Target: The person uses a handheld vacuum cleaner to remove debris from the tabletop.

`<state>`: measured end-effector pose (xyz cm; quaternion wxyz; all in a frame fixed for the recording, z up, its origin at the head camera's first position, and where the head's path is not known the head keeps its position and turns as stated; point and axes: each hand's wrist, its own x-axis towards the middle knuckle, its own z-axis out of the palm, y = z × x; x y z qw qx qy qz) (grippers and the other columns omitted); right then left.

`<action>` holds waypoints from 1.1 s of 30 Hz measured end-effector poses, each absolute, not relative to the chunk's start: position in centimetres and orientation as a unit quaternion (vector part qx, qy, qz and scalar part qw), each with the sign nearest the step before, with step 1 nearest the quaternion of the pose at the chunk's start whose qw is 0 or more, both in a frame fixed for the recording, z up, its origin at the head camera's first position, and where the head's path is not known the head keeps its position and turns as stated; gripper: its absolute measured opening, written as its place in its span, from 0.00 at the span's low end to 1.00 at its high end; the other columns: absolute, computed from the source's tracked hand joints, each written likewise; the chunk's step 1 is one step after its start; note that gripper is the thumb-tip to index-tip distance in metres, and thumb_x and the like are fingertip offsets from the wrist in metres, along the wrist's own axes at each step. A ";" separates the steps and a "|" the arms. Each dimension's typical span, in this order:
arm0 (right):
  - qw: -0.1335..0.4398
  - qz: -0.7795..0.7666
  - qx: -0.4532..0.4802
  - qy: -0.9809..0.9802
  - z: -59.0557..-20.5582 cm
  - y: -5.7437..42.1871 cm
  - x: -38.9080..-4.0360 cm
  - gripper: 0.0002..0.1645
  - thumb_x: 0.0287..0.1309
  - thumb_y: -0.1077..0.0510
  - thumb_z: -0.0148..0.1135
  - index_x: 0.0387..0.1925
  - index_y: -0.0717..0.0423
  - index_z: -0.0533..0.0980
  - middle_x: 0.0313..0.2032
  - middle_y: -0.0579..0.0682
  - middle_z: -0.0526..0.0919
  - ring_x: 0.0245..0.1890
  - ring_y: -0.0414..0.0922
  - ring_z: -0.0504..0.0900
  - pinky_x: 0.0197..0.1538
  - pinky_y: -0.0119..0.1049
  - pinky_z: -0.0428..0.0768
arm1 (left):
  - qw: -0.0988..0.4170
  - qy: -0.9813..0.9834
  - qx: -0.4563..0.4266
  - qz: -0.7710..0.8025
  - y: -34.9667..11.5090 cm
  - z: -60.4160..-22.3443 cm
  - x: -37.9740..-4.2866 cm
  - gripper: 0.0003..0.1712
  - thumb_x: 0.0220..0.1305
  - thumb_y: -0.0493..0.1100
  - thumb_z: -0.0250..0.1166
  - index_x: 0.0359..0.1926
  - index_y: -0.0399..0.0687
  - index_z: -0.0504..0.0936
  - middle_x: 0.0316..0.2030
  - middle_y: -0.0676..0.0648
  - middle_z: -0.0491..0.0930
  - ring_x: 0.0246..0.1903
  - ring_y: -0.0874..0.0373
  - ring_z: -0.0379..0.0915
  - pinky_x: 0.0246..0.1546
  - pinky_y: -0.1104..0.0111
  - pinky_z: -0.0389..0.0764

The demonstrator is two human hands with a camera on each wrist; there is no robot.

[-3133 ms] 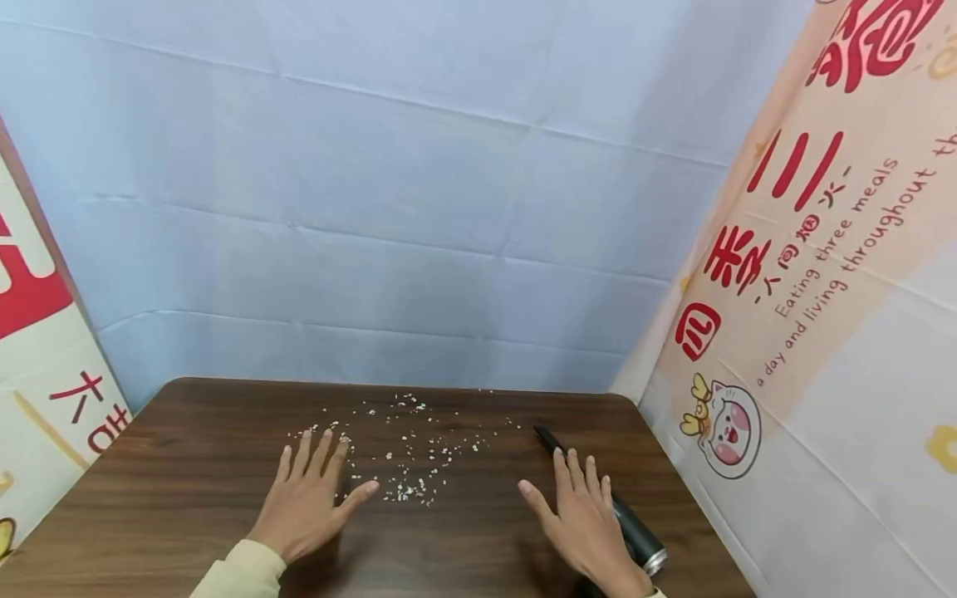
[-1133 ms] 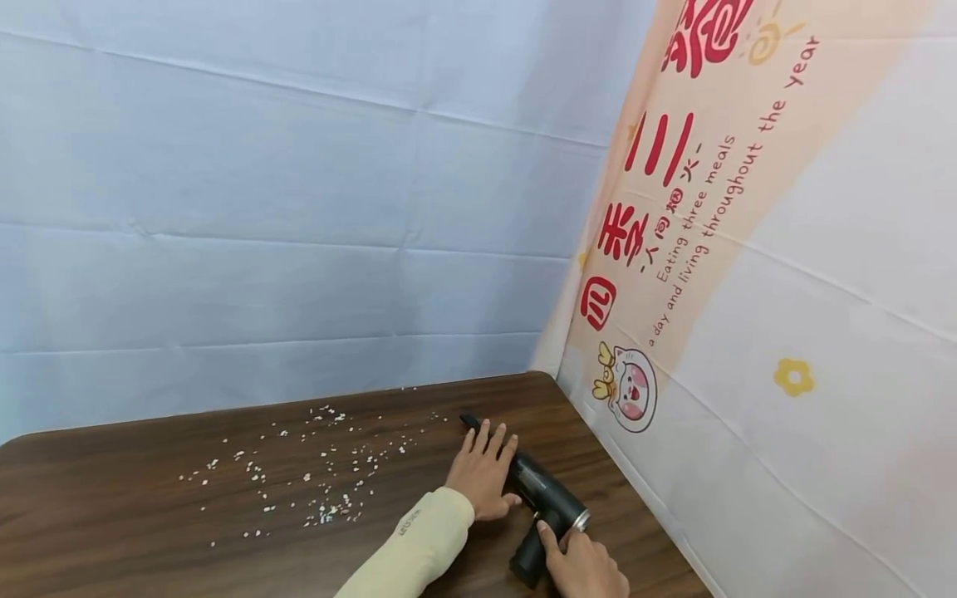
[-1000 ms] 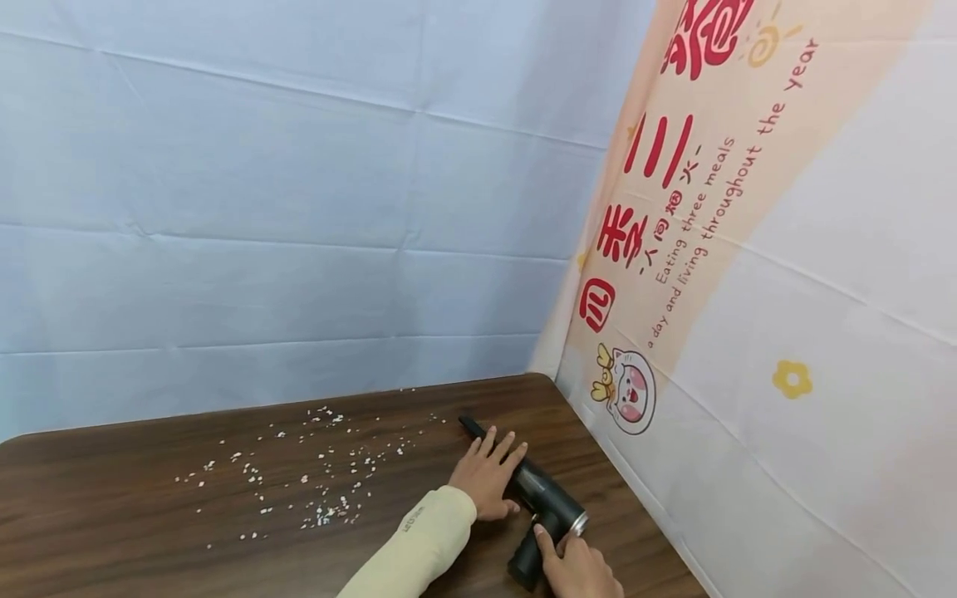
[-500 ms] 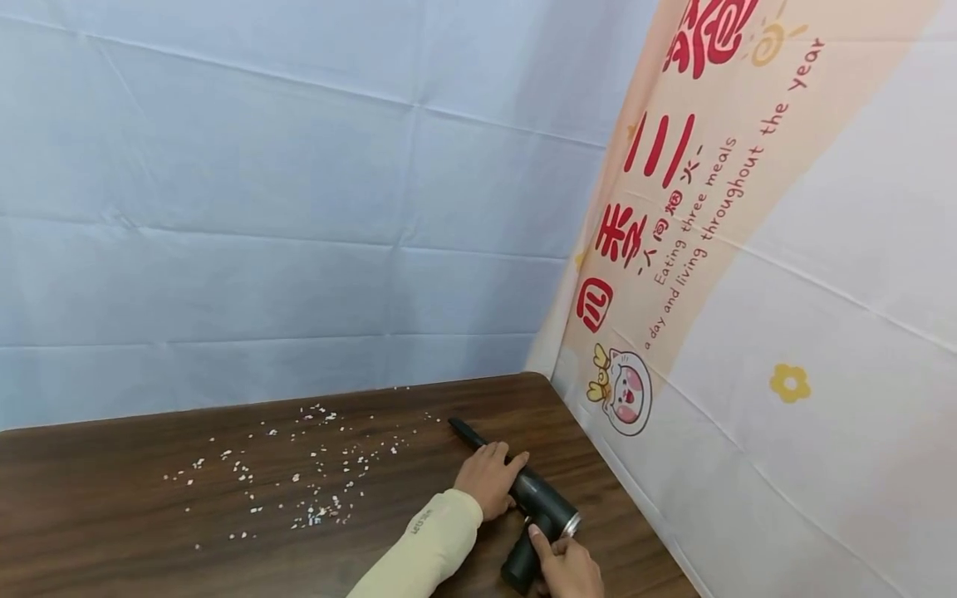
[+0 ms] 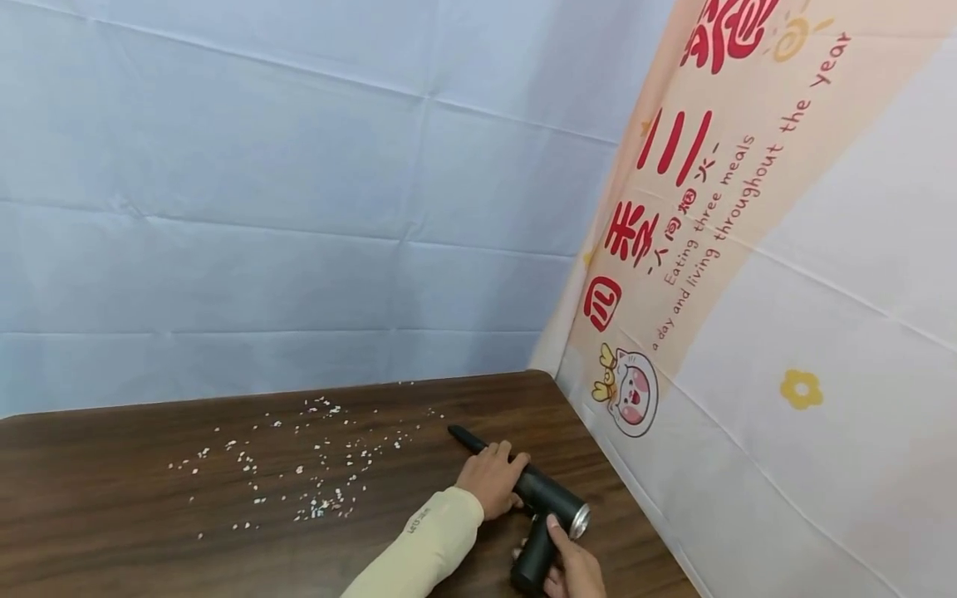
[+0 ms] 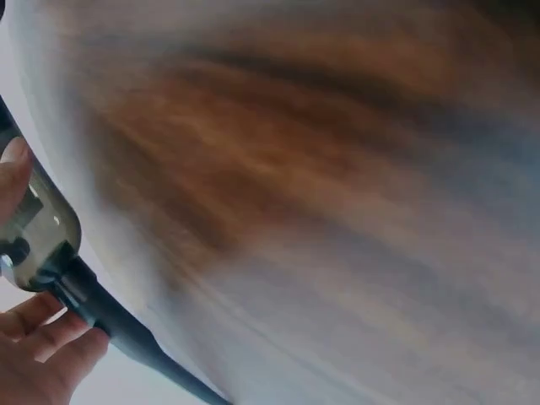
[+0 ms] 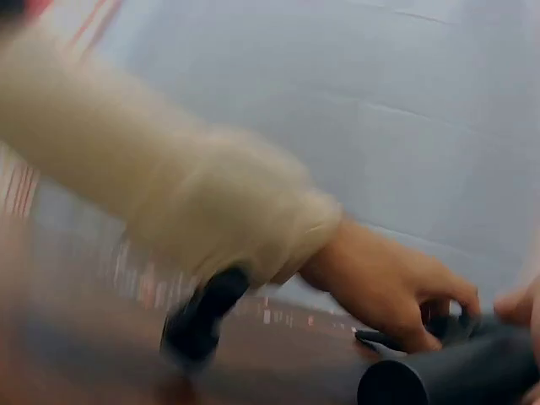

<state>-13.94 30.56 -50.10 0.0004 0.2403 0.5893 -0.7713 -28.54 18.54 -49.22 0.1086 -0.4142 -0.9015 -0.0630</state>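
A black handheld vacuum cleaner (image 5: pixel 552 498) with a silver rear end lies at the right of the brown table, its slim nozzle (image 5: pixel 465 438) pointing to the back left. My left hand (image 5: pixel 489 480) holds its front part from above, fingers curled over it. In the left wrist view, that hand's fingers (image 6: pixel 80 354) bear on the nozzle's base beside a see-through dust cup (image 6: pixel 55 224). My right hand (image 5: pixel 576 569) grips the vacuum's handle (image 5: pixel 534 558), thumb along the top. Small white scraps (image 5: pixel 321 505) are scattered over the table, left of the nozzle tip.
The dark wood table (image 5: pixel 112 498) ends at the back against a pale blue cloth wall (image 5: pixel 299 208). Close along its right edge hangs a printed cloth (image 5: pixel 785 457) with red characters and a cartoon face.
Both hands have come to the vacuum from flat, spread poses. The left fingers have curled round its front and the right hand has closed round the handle. The head view has turned right.
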 end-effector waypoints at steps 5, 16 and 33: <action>0.072 -0.911 0.095 0.396 -50.4 31.2 -14.9 0.21 0.80 0.44 0.43 0.47 0.59 0.69 0.34 0.45 0.78 0.34 0.38 0.79 0.45 0.32 0.81 | 0.091 -0.896 -0.426 -0.088 18.8 -48.5 -28.1 0.36 0.59 0.61 0.74 0.67 0.62 0.74 0.53 0.48 0.76 0.49 0.55 0.76 0.34 0.65 0.81; 0.066 -0.926 0.054 0.369 -50.2 30.9 -15.5 0.20 0.82 0.48 0.36 0.35 0.51 0.69 0.24 0.39 0.71 0.23 0.34 0.71 0.33 0.27 0.74 | 0.098 -0.893 -0.426 -0.105 18.6 -48.7 -28.2 0.37 0.61 0.63 0.72 0.69 0.62 0.73 0.54 0.48 0.76 0.50 0.55 0.77 0.36 0.65 0.82; 0.012 -0.918 0.165 0.360 -49.1 28.8 -16.9 0.15 0.79 0.49 0.48 0.37 0.55 0.69 0.23 0.41 0.70 0.21 0.35 0.70 0.30 0.26 0.74 | 0.061 -0.898 -0.412 -0.146 17.6 -48.7 -29.0 0.39 0.64 0.57 0.72 0.72 0.59 0.69 0.62 0.46 0.76 0.65 0.52 0.71 0.69 0.59 0.68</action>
